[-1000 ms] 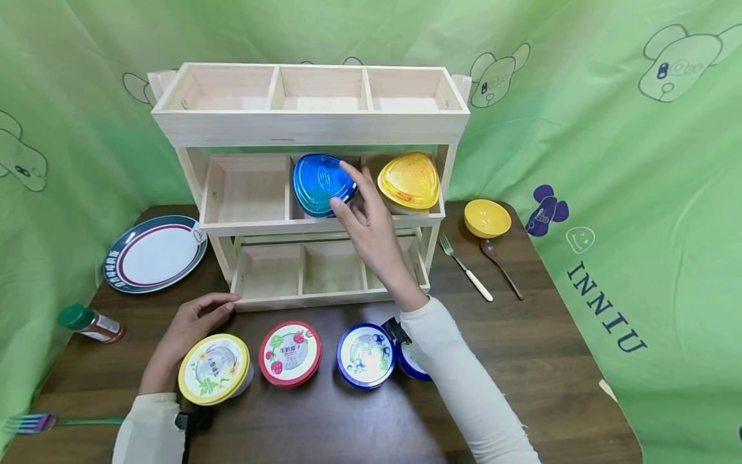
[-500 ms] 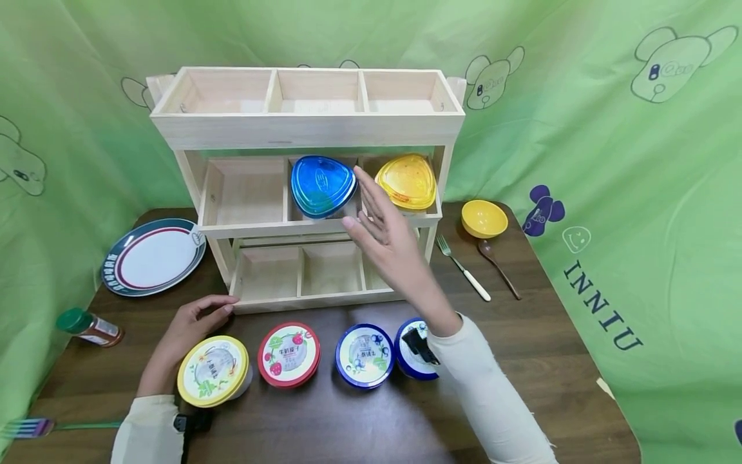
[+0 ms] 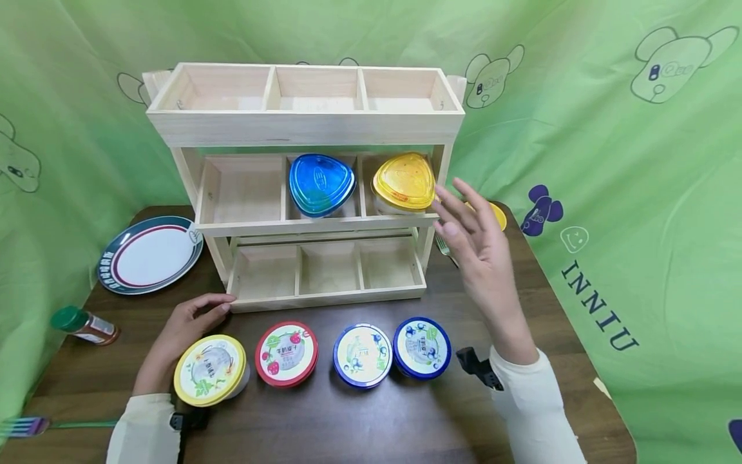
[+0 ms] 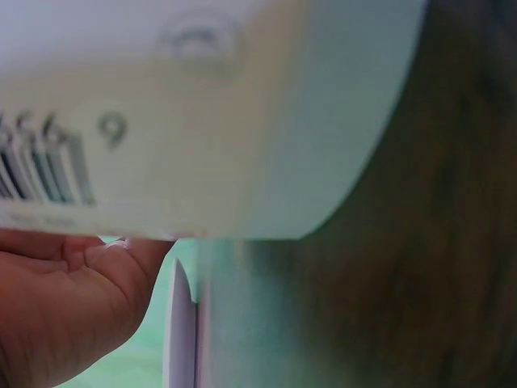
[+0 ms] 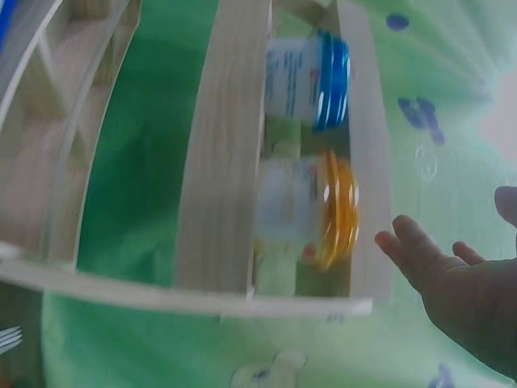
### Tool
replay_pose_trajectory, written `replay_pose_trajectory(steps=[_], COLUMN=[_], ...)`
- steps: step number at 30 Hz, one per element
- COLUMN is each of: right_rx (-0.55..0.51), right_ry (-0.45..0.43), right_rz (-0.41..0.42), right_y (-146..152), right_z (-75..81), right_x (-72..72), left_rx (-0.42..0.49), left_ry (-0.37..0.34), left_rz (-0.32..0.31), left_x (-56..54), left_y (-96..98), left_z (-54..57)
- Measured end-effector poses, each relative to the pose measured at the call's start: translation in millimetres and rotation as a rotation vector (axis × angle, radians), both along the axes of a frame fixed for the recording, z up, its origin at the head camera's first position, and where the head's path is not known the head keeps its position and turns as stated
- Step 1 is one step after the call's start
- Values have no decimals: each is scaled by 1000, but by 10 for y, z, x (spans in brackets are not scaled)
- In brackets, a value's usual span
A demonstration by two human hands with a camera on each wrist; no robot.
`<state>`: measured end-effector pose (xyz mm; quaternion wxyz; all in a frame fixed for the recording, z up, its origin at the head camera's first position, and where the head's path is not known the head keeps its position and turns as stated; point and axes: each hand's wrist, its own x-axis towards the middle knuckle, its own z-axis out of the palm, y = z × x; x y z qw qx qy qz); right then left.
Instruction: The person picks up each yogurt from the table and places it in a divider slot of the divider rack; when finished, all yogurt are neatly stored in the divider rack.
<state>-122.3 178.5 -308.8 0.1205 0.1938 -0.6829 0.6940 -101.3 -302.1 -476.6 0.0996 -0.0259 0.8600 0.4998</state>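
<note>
On the head feed I had the wooden rack (image 3: 307, 129) toward eleven o'clock, the yellow-lidded tub (image 3: 404, 180) in its middle tier's three-o'clock compartment and the blue-lidded tub (image 3: 321, 185) at nine o'clock from that. The right hand (image 3: 481, 258) was released, fingers spread, just off the yellow-lidded tub's four o'clock. The left hand (image 3: 188, 322) grasped nothing that I could see, its relaxed fingers touching the rack's bottom front corner, with the yellow-topped jar (image 3: 210, 370) at its five o'clock; farther toward three o'clock, the red-topped jar (image 3: 286, 354) and two blue-topped jars (image 3: 362, 356) stood on the table (image 3: 348, 425). My left wrist feed gave me a pale printed surface (image 4: 194, 137) (barcode included, softly blurred) hiding much of that hand at eight o'clock. My right wrist feed, also smeared, showed the hand at four o'clock, fingertips apart from the yellow-lidded tub.
</note>
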Motion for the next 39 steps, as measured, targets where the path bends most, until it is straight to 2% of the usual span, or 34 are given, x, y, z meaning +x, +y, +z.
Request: replay_pose_trajectory(steps=[4, 9, 14, 18, 23, 33, 39], right_rx=[-51, -61, -16, 21, 26, 8, 70], right_ry=[-47, -96, -150, -172, -211, -291, -337], right_rz=[-69, -156, -212, -236, -246, -221, -214], right_y=[207, 414, 586, 694, 759, 753, 683], right_z=[-108, -278, -484, -644, -847, -1284, -1496], right_x=[132, 282, 374, 436, 531, 764, 880], left_rx=[12, 13, 2, 17, 27, 25, 17], left_ry=[-8, -17, -44, -36, -14, -22, -48], left_rz=[2, 5, 8, 3, -1, -7, -6], left_x=[-6, -7, 3, 5, 3, -1, -4], left_y=[1, -1, 1, 7, 8, 3, -9], left_z=[-5, -12, -26, -27, -17, 14, 15])
